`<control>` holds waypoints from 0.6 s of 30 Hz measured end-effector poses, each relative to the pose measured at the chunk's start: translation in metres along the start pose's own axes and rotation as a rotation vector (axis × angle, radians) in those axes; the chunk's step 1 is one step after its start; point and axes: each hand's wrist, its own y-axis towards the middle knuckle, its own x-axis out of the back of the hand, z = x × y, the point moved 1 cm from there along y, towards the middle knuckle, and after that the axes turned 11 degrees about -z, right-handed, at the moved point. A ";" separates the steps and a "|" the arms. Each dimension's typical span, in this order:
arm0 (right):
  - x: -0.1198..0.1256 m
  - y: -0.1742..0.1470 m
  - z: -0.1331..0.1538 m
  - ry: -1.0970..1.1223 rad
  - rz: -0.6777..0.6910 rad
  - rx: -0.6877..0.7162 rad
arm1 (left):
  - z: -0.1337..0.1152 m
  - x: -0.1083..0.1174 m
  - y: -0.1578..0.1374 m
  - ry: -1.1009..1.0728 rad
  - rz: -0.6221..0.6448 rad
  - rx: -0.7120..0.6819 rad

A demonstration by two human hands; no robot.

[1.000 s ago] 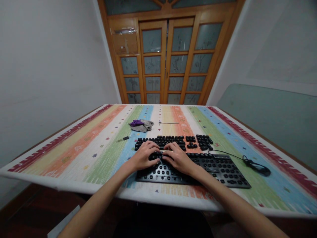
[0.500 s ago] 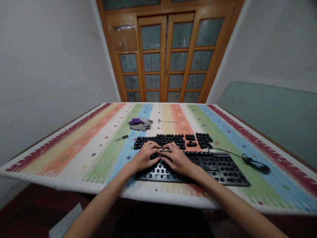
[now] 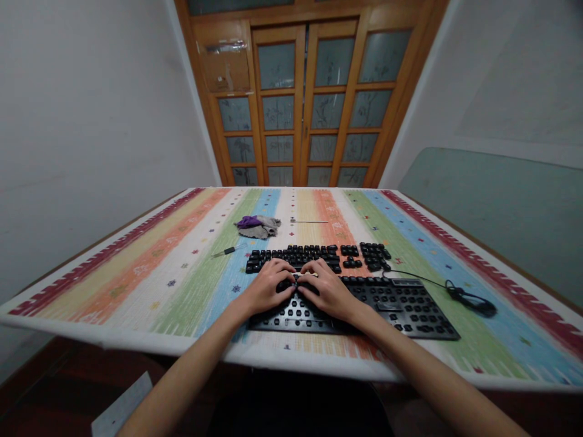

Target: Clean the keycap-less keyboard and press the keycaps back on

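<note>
A black keyboard (image 3: 291, 321) lies near the table's front edge, its upper middle covered by both hands. Most of its visible key positions show bare switches without caps. My left hand (image 3: 269, 286) is closed over its upper left part, fingers bent and thumb pointing inward. From the other side my right hand (image 3: 324, 290) mirrors it, with thumb and fingertips almost meeting the left ones. Whatever small thing lies between the fingertips is hidden. Just beyond the hands, loose black keycaps (image 3: 314, 250) are laid out in keyboard order on the cloth.
A coiled cable (image 3: 471, 301) runs off the keyboard to the right. A small dark-handled wire tool (image 3: 228, 250) rests at the left, below a grey and purple cloth (image 3: 259, 226). Farther back lies a thin stick (image 3: 310, 221). The striped tablecloth (image 3: 150, 267) covers the table.
Both hands stay at the same spot on the keyboard. My right thumb and fingers have shifted very slightly. The loose keycaps and the other objects have not moved.
</note>
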 end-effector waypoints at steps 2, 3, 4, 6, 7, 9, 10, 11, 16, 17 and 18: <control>-0.001 0.000 -0.001 0.005 -0.004 -0.007 | 0.000 0.000 0.000 0.002 -0.001 0.003; -0.001 0.000 -0.001 0.007 -0.007 -0.007 | 0.000 -0.001 0.001 0.003 0.000 0.004; -0.001 0.000 -0.001 0.008 -0.011 -0.006 | 0.000 -0.001 0.001 0.002 0.000 0.002; -0.002 0.000 0.000 0.012 -0.017 -0.006 | 0.000 -0.001 0.001 -0.001 -0.003 -0.005; -0.002 0.000 0.000 0.016 -0.016 -0.005 | -0.001 -0.001 0.001 -0.004 -0.005 -0.009; -0.003 0.000 0.000 0.028 -0.014 -0.007 | -0.001 -0.001 0.001 -0.006 -0.007 -0.014; -0.003 0.000 0.000 0.034 -0.014 -0.007 | -0.001 -0.001 0.002 -0.007 -0.007 -0.014; -0.004 0.000 0.001 0.038 -0.016 -0.007 | -0.001 -0.001 0.002 -0.008 -0.008 -0.012; -0.005 -0.001 0.000 0.039 -0.033 -0.013 | -0.002 0.000 0.001 -0.014 -0.012 -0.011; -0.005 -0.001 0.000 0.040 -0.034 -0.013 | -0.002 0.000 0.001 -0.015 -0.012 -0.012; -0.005 -0.001 0.000 0.041 -0.034 -0.013 | -0.002 0.000 0.001 -0.015 -0.013 -0.012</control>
